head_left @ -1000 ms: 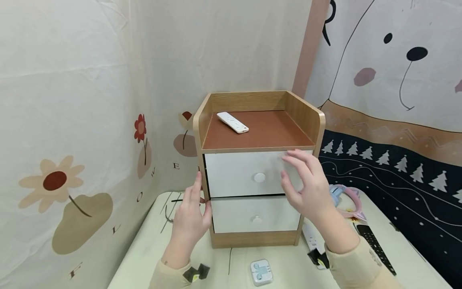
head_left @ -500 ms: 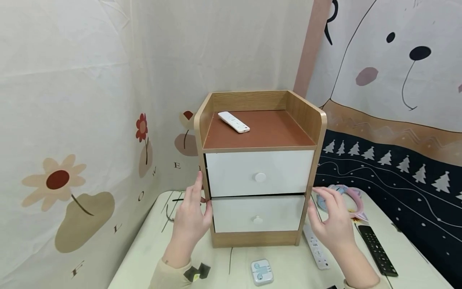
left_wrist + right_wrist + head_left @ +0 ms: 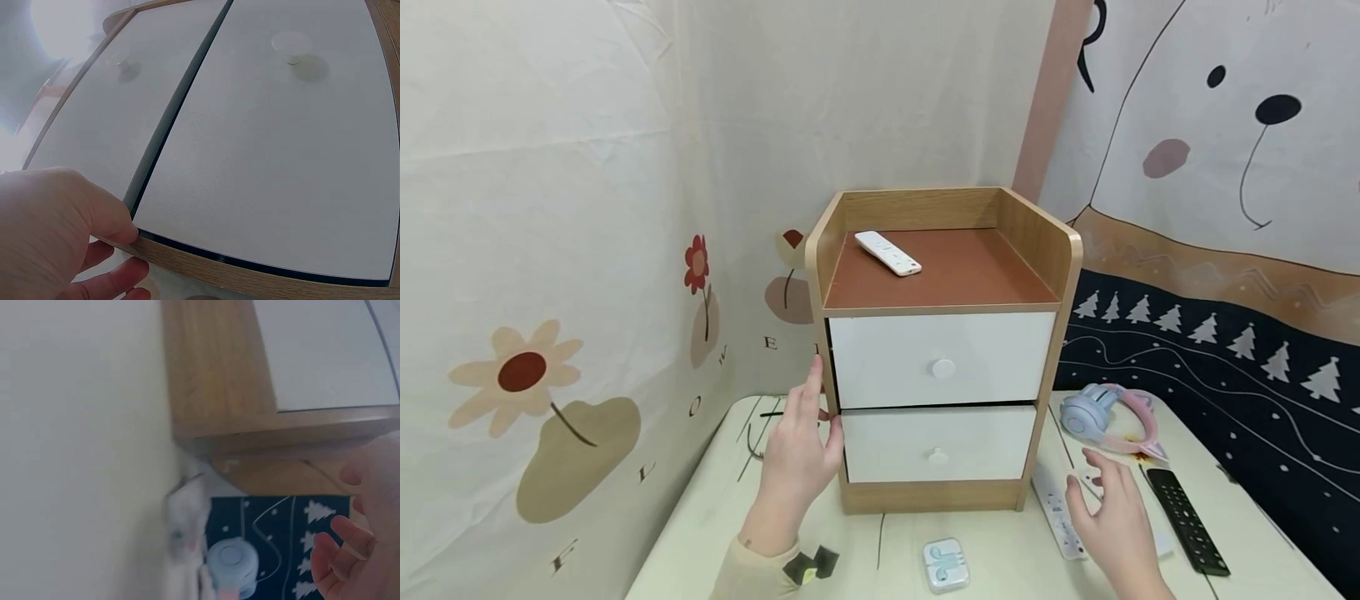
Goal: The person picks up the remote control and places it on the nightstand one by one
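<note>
A wooden cabinet [image 3: 932,497] with a white upper drawer [image 3: 887,358] and a white lower drawer [image 3: 887,446] stands on the table. My left hand [image 3: 797,458] rests against its left side. In the left wrist view the thumb [image 3: 115,219] touches the front edge, with the other fingers beside the side panel. My right hand [image 3: 1116,521] hovers over the table right of the cabinet, fingers loosely bent, holding nothing. Near it are a white power strip [image 3: 1058,521], a black remote control [image 3: 1187,521] and blue-and-pink headphones [image 3: 1086,414]. Part of a white object shows behind this hand.
A white remote control [image 3: 887,253] lies on the cabinet's brown top, which has raised sides and back. In front of the cabinet sits a clear case with earphones [image 3: 945,565]. Printed cloth [image 3: 737,125] hangs behind and to the left. A dark cord-like item [image 3: 752,442] lies at left.
My right hand has moved from the upper drawer front down and right, past the cabinet's side, to above the power strip and black remote. The left hand stays in place.
</note>
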Action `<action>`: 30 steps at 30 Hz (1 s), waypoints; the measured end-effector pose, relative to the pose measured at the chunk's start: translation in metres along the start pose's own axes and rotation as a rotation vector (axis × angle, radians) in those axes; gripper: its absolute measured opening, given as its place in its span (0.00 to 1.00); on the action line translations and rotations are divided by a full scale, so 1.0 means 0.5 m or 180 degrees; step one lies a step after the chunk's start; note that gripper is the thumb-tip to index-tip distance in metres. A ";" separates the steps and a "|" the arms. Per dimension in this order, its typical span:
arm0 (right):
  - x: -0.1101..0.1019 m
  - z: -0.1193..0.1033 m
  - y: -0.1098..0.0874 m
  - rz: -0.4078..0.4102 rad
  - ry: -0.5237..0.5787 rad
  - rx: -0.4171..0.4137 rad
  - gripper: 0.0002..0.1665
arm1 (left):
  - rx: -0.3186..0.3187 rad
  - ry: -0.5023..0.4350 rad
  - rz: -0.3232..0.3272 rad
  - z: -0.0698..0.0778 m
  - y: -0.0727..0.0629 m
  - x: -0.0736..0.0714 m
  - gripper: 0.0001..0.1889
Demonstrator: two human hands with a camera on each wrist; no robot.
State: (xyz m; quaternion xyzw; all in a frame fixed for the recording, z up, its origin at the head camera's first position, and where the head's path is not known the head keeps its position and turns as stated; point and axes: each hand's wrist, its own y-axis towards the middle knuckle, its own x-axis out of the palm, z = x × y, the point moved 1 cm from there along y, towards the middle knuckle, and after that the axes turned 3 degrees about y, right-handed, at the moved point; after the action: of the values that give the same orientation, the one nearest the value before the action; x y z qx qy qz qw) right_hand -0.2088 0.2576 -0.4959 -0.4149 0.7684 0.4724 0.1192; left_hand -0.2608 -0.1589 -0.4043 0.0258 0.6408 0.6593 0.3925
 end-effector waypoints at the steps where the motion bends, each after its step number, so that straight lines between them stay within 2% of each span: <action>1: 0.001 0.006 -0.007 -0.0095 -0.0078 0.0129 0.31 | -0.0009 0.0000 -0.0007 0.000 0.000 0.000 0.54; 6: 0.010 0.033 -0.027 -0.0580 -0.0260 0.0633 0.32 | -0.0044 -0.0002 -0.0042 0.001 0.000 -0.002 0.54; 10: 0.015 0.053 -0.032 -0.0971 -0.0341 0.0892 0.34 | -0.0063 0.0000 -0.0051 0.002 0.000 -0.006 0.53; 19: 0.022 0.093 -0.038 -0.1534 -0.0690 0.1070 0.36 | -0.0064 -0.0020 -0.0074 0.002 0.001 -0.004 0.53; 26: 0.033 0.103 -0.044 -0.1611 -0.0693 0.1036 0.30 | -0.0074 -0.0019 -0.0090 0.002 0.001 -0.003 0.54; 28: 0.037 0.102 -0.046 -0.1670 -0.0641 0.1055 0.30 | -0.0079 -0.0016 -0.0092 0.002 0.000 -0.003 0.54; 30: 0.041 0.100 -0.047 -0.1757 -0.0603 0.1095 0.34 | -0.0088 -0.0016 -0.0093 0.002 -0.001 -0.004 0.54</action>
State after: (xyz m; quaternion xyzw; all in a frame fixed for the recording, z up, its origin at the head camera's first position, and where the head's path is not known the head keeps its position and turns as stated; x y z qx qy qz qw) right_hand -0.2145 0.2831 -0.5487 -0.5354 0.6810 0.3222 0.3818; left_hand -0.2587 -0.1589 -0.4038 0.0126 0.6310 0.6622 0.4040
